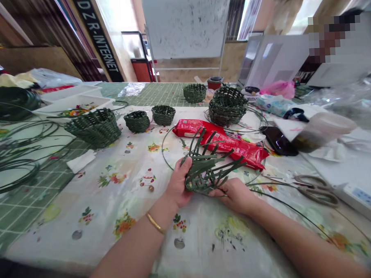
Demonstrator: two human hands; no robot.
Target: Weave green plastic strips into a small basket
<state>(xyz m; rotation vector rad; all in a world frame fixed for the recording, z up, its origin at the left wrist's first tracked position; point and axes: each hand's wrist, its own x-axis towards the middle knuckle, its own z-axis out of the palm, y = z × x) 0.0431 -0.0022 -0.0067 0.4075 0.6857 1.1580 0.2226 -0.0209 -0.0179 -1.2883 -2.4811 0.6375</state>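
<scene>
Strips [197, 142] fanning from the green woven basket base [199, 181], gripped by the fingers of the left hand [178, 182] and right hand [234, 196], could spring loose and unravel if either grip slackens.

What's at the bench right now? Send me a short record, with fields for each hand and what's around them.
left hand: grips an unfinished green woven basket, its strips splayed upward
right hand: holds the same basket's lower edge
behind: red plastic packet
right: scissors
farther left: green woven baskets
surface: floral table cover
left wrist: gold bangle
</scene>
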